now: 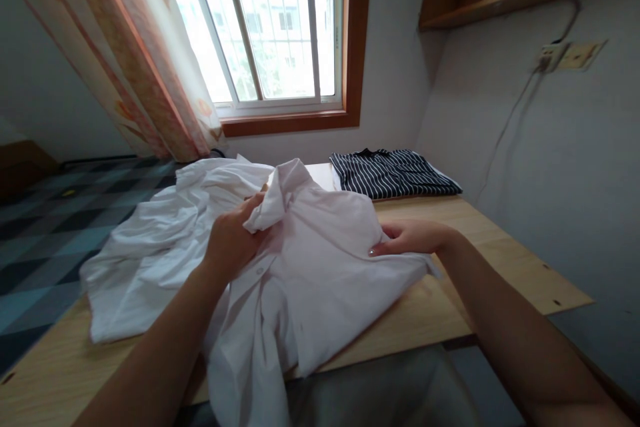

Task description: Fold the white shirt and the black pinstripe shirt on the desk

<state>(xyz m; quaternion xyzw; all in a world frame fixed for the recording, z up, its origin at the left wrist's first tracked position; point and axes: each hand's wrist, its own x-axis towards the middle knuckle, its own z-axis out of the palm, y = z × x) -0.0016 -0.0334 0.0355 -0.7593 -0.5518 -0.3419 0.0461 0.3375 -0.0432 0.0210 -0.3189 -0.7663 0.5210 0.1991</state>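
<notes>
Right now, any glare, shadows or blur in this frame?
Head view: window glares, outside detail washed pale; white shirt is softly shaded, folds readable. Head view, right: thin cord casts a soft shadow on the wall. Head view, bottom: grey area looks blurred.

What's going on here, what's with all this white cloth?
A person is handling a white shirt over a wooden tabletop. The left hand grips it by the collar, and the right hand holds its side. Part of the shirt hangs over the near edge. More white cloth lies rumpled to the left, and a striped garment lies flat at the back.
</notes>
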